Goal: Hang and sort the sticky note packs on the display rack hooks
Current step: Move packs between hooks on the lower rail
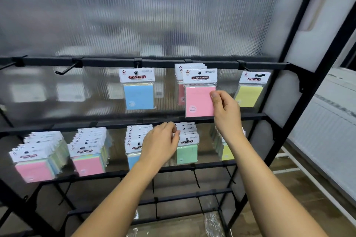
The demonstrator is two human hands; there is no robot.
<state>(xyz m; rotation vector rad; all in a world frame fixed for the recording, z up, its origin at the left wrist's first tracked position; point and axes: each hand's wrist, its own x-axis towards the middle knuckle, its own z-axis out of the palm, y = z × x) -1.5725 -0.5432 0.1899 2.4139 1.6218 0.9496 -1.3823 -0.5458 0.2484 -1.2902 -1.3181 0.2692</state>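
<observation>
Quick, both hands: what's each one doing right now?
Left hand: fingers curled at the green pack header on the lower row; grip itself hidden.
Right hand: pinching the front pink pack by its right edge.

We see a black display rack (154, 62) with sticky note packs on its hooks. Our right hand (226, 110) pinches the right edge of the front pink pack (199, 101) hanging on the upper bar, between a blue pack (138, 96) and a yellow pack (249, 95). Our left hand (160, 142) reaches among the lower row's packs, its fingers (174, 128) curled at the header of the green pack (186, 153).
</observation>
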